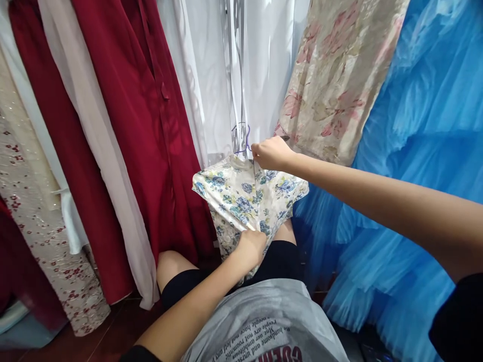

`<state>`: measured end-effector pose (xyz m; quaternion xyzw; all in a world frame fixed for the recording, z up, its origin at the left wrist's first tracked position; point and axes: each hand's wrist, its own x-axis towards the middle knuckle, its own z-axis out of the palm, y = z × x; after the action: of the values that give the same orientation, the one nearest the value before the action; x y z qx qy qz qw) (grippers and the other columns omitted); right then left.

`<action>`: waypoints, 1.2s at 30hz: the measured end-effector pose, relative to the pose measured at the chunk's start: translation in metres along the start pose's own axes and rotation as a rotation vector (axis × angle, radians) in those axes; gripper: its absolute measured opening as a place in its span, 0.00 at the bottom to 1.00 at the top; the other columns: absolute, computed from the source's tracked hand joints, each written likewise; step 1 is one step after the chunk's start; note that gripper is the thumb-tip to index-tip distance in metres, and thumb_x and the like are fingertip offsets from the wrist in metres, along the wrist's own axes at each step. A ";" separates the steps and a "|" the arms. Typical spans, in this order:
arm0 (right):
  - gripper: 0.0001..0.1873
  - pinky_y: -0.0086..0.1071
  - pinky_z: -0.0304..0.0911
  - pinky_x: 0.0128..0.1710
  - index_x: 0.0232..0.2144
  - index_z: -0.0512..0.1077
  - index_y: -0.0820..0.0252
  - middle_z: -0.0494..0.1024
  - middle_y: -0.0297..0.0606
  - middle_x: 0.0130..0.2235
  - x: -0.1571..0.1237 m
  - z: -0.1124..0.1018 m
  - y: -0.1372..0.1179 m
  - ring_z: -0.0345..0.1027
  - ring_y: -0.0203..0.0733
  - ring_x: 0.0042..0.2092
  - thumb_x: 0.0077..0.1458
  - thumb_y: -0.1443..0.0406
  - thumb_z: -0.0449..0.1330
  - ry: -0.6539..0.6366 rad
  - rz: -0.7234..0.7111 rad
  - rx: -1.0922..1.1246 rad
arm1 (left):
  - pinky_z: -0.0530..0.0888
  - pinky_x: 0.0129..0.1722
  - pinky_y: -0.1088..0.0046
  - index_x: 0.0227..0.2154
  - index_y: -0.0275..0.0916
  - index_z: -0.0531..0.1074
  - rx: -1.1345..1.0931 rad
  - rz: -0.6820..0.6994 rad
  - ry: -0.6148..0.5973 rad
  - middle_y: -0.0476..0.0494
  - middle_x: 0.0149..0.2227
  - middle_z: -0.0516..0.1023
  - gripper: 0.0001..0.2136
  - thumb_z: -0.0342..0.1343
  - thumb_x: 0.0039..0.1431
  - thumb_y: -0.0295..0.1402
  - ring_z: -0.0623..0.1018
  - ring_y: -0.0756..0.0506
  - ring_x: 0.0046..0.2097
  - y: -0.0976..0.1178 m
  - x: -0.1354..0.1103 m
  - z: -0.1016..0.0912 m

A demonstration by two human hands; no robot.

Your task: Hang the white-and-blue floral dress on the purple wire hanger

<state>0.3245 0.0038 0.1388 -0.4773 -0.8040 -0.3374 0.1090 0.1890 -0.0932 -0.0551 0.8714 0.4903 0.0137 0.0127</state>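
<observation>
A cream dress (244, 193) with blue flowers and short sleeves hangs in front of me from a purple hanger (248, 137). A seam or closed zipper runs down its middle; I cannot tell which. My right hand (273, 152) is closed on the dress at the neckline, beside the hanger. A small dark tip (286, 138) shows just behind that hand, too little of it visible to name. Lower down, my left hand (252, 247) is closed around the fabric by the middle line, and the cloth draws taut between both hands. The dress's lower end is partly hidden by my left arm.
Dark red gowns (124, 100) and a pale pink length of cloth (88, 115) hang at left. Behind the hanger is white fabric (211, 65) with long ribbons. To the right hang a beige floral garment (332, 85) and a blue tulle gown (426, 136). A tub (30, 329) stands lower left.
</observation>
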 end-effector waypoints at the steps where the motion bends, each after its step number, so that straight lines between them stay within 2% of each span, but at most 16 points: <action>1: 0.13 0.35 0.46 0.32 0.44 0.74 0.64 0.81 0.49 0.34 -0.002 0.000 0.000 0.74 0.50 0.35 0.62 0.67 0.53 0.006 0.003 0.003 | 0.75 0.41 0.66 0.35 0.36 0.78 -0.022 0.024 0.009 0.35 0.37 0.82 0.08 0.63 0.50 0.25 0.82 0.37 0.41 -0.005 0.001 -0.004; 4: 0.15 0.35 0.44 0.31 0.47 0.72 0.65 0.81 0.49 0.32 -0.013 0.000 0.000 0.73 0.49 0.32 0.65 0.66 0.49 0.036 0.013 -0.001 | 0.74 0.37 0.71 0.32 0.41 0.77 -0.103 0.066 0.111 0.44 0.34 0.82 0.02 0.60 0.57 0.31 0.81 0.43 0.36 -0.022 0.004 -0.031; 6: 0.17 0.35 0.43 0.31 0.47 0.72 0.66 0.81 0.50 0.33 -0.022 0.000 -0.001 0.73 0.49 0.32 0.67 0.65 0.46 0.056 0.016 0.002 | 0.73 0.38 0.70 0.38 0.40 0.76 -0.144 0.037 0.249 0.43 0.36 0.82 0.07 0.53 0.64 0.33 0.80 0.44 0.37 -0.034 0.009 -0.060; 8: 0.17 0.35 0.44 0.31 0.47 0.71 0.67 0.82 0.51 0.34 -0.030 0.000 -0.003 0.73 0.50 0.33 0.67 0.64 0.46 0.067 0.007 0.013 | 0.72 0.41 0.68 0.47 0.39 0.72 -0.176 -0.005 0.451 0.41 0.41 0.81 0.12 0.46 0.69 0.34 0.79 0.43 0.40 -0.045 0.016 -0.094; 9: 0.18 0.35 0.44 0.31 0.47 0.71 0.67 0.82 0.51 0.35 -0.032 0.000 -0.005 0.73 0.50 0.34 0.67 0.64 0.45 0.071 0.000 0.022 | 0.72 0.41 0.68 0.49 0.39 0.71 -0.204 -0.005 0.645 0.42 0.40 0.81 0.12 0.46 0.69 0.33 0.79 0.43 0.39 -0.051 0.021 -0.110; 10: 0.18 0.35 0.44 0.31 0.48 0.70 0.67 0.82 0.51 0.36 -0.034 0.000 -0.006 0.73 0.50 0.34 0.68 0.63 0.45 0.073 -0.004 0.032 | 0.72 0.41 0.67 0.51 0.40 0.70 -0.218 0.009 0.777 0.42 0.40 0.80 0.12 0.48 0.68 0.32 0.78 0.43 0.39 -0.056 0.026 -0.124; 11: 0.18 0.35 0.44 0.32 0.48 0.70 0.68 0.82 0.52 0.36 -0.035 0.001 -0.008 0.73 0.50 0.35 0.68 0.63 0.45 0.073 -0.003 0.040 | 0.71 0.41 0.67 0.51 0.40 0.71 -0.218 0.036 0.838 0.43 0.40 0.80 0.12 0.50 0.67 0.33 0.78 0.43 0.40 -0.062 0.032 -0.137; 12: 0.19 0.35 0.45 0.32 0.49 0.70 0.68 0.82 0.52 0.37 -0.035 0.003 -0.010 0.73 0.50 0.35 0.68 0.63 0.44 0.069 -0.001 0.048 | 0.71 0.41 0.67 0.50 0.41 0.72 -0.214 0.075 0.846 0.43 0.40 0.81 0.12 0.53 0.66 0.33 0.78 0.43 0.40 -0.067 0.038 -0.146; 14: 0.18 0.35 0.45 0.32 0.49 0.70 0.68 0.83 0.52 0.37 -0.035 0.008 -0.015 0.74 0.52 0.36 0.68 0.63 0.44 0.053 0.007 0.055 | 0.71 0.42 0.66 0.45 0.40 0.76 -0.181 0.141 0.732 0.42 0.40 0.81 0.10 0.56 0.64 0.33 0.78 0.41 0.41 -0.074 0.049 -0.157; 16: 0.18 0.35 0.47 0.32 0.48 0.70 0.68 0.82 0.52 0.36 -0.035 0.016 -0.018 0.74 0.53 0.37 0.68 0.63 0.45 0.037 0.002 0.057 | 0.71 0.42 0.64 0.40 0.39 0.77 -0.121 0.155 0.631 0.39 0.38 0.80 0.07 0.55 0.64 0.33 0.79 0.39 0.41 -0.077 0.057 -0.160; 17: 0.18 0.35 0.47 0.32 0.48 0.70 0.69 0.82 0.53 0.35 -0.034 0.020 -0.020 0.74 0.54 0.36 0.68 0.63 0.46 0.031 -0.003 0.056 | 0.72 0.42 0.63 0.39 0.38 0.77 -0.088 0.140 0.618 0.38 0.37 0.80 0.07 0.54 0.65 0.32 0.79 0.38 0.41 -0.077 0.060 -0.159; 21: 0.18 0.36 0.49 0.33 0.49 0.69 0.71 0.82 0.54 0.34 -0.029 0.034 -0.026 0.74 0.54 0.35 0.69 0.65 0.43 0.040 0.003 0.057 | 0.71 0.41 0.63 0.38 0.37 0.75 -0.029 0.066 0.654 0.36 0.38 0.79 0.09 0.49 0.67 0.31 0.79 0.37 0.42 -0.079 0.064 -0.155; 24: 0.19 0.36 0.51 0.35 0.52 0.67 0.70 0.82 0.55 0.38 -0.023 0.036 -0.028 0.75 0.56 0.39 0.70 0.66 0.41 0.064 0.019 0.064 | 0.71 0.41 0.64 0.39 0.38 0.74 -0.059 0.034 0.693 0.37 0.38 0.79 0.10 0.47 0.68 0.32 0.78 0.38 0.42 -0.082 0.064 -0.157; 31: 0.14 0.37 0.54 0.35 0.47 0.70 0.71 0.81 0.58 0.40 -0.022 0.034 -0.025 0.76 0.55 0.39 0.65 0.71 0.47 0.022 -0.080 0.075 | 0.70 0.46 0.63 0.38 0.37 0.75 -0.183 0.009 0.784 0.38 0.38 0.80 0.09 0.49 0.66 0.29 0.78 0.38 0.43 -0.085 0.074 -0.173; 34: 0.14 0.37 0.54 0.33 0.46 0.70 0.72 0.81 0.57 0.35 -0.029 0.039 -0.032 0.76 0.53 0.36 0.64 0.71 0.48 -0.044 -0.127 0.087 | 0.69 0.48 0.63 0.38 0.37 0.76 -0.222 -0.009 0.821 0.39 0.38 0.80 0.09 0.49 0.66 0.30 0.77 0.40 0.43 -0.096 0.080 -0.184; 36: 0.14 0.36 0.54 0.32 0.47 0.70 0.72 0.81 0.56 0.32 -0.033 0.043 -0.043 0.76 0.52 0.34 0.63 0.72 0.49 -0.076 -0.163 0.098 | 0.69 0.48 0.64 0.38 0.36 0.76 -0.233 -0.034 0.856 0.39 0.39 0.80 0.10 0.49 0.65 0.30 0.76 0.41 0.42 -0.114 0.081 -0.188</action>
<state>0.3117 -0.0048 0.0713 -0.4168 -0.8594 -0.2869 0.0737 0.1267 0.0375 0.1301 0.7719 0.4606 0.4282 -0.0932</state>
